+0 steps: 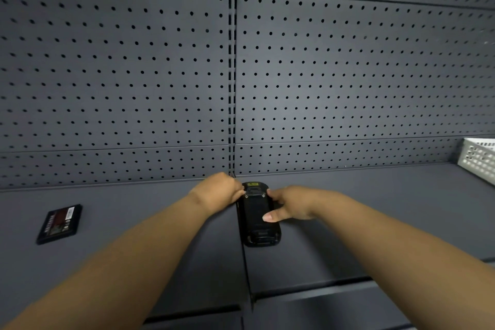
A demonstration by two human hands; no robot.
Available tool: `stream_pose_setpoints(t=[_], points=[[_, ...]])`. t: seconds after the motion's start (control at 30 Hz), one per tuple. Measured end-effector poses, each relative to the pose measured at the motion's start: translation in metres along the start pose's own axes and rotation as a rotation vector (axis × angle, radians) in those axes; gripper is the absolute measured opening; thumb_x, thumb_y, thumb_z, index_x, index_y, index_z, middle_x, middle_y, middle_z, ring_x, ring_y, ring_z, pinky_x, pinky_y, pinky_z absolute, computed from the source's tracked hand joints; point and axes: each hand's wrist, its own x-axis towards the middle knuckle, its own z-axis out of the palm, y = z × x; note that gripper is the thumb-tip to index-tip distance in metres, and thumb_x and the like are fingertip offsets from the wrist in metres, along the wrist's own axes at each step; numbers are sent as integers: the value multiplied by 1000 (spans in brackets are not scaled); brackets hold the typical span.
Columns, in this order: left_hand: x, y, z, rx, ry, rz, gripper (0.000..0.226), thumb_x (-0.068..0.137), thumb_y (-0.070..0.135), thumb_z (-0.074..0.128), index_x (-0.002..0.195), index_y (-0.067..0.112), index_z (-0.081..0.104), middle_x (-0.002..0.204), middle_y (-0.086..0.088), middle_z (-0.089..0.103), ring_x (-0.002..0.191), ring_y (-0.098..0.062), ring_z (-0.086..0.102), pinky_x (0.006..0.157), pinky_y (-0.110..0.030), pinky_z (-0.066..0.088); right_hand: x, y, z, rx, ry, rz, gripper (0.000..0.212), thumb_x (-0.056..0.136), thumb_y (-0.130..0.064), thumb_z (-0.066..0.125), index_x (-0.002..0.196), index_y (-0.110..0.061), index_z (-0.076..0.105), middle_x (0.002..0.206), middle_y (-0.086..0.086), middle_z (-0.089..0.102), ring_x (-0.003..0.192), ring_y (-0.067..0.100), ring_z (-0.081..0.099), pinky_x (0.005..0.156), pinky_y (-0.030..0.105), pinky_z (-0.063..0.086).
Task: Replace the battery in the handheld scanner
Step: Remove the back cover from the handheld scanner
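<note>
The black handheld scanner [259, 220] lies back side up on the dark grey shelf [134, 236], near the shelf's middle seam. My left hand [218, 190] grips its far left corner with curled fingers. My right hand [290, 205] holds its right side, with the thumb resting on the back cover. A flat black battery [60, 223] with a red-and-white label lies alone on the shelf at the far left, apart from both hands.
A grey pegboard wall [160, 75] rises right behind the scanner. A white perforated plastic basket [479, 161] stands at the far right of the shelf. The shelf's front edge [308, 292] runs below my forearms.
</note>
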Motion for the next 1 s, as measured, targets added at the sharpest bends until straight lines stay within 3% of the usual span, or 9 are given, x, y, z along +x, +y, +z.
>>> stream_pose_setpoints(t=[0.07,0.17,0.23,0.33,0.53,0.77,0.83,0.93,1.0], points=[[-8,2,0,-103,-20,-27,38,98,31,36,125,14,57,130,-8,61,115,-25,57,99,-34,44,-2,-2,-2,-18,29,-18,80,84,-48,59,148,-18,23,151,8,37,137,25,38,115,38,30],[-24,1,-7,-241,-134,-57,54,96,42,40,145,21,30,155,-2,29,141,-21,30,115,-30,24,-4,-7,-5,-54,76,-63,76,81,-44,64,146,-27,28,150,10,33,137,27,35,114,37,30],[-33,4,-11,-271,-224,-41,79,88,54,48,149,19,14,160,0,11,147,-15,13,118,-26,12,-4,-10,-9,-101,65,-65,72,81,-45,64,144,-29,32,150,12,30,139,29,32,115,36,28],[-42,14,-9,-272,-305,-37,110,74,63,61,149,13,-3,160,-3,-2,147,-13,0,121,-29,7,-3,-13,-13,-144,42,-59,72,81,-46,64,144,-27,34,146,11,34,134,29,37,113,36,31],[-48,21,-7,-291,-306,-79,117,69,65,64,148,14,-6,161,-1,-3,147,-12,-3,122,-33,10,5,-19,-15,-108,76,-40,56,84,-46,60,134,-22,47,134,8,44,124,26,47,108,38,37],[-47,21,-7,-266,-301,-106,118,65,68,65,149,19,-2,161,3,2,147,-11,0,122,-37,14,17,-28,-9,-59,184,-38,37,92,-34,52,119,-8,55,122,13,58,111,26,54,93,34,42],[-46,21,-9,-268,-288,-102,116,65,67,67,149,22,1,160,3,7,148,-13,3,121,-38,16,20,-25,-11,54,210,-52,31,90,-32,56,111,-9,55,111,10,60,99,23,54,87,33,42],[-45,20,-11,-298,-287,-92,115,64,65,69,149,24,3,160,3,10,147,-13,6,121,-35,17,18,-13,-20,453,169,-101,9,89,-22,61,86,-19,53,90,1,58,87,17,55,81,30,46],[-44,21,-12,-283,-303,-95,116,65,64,68,150,20,1,160,2,8,147,-12,6,121,-32,14,8,-3,-30,722,190,-139,14,90,-12,58,80,-19,54,82,0,58,79,13,55,72,23,46]])
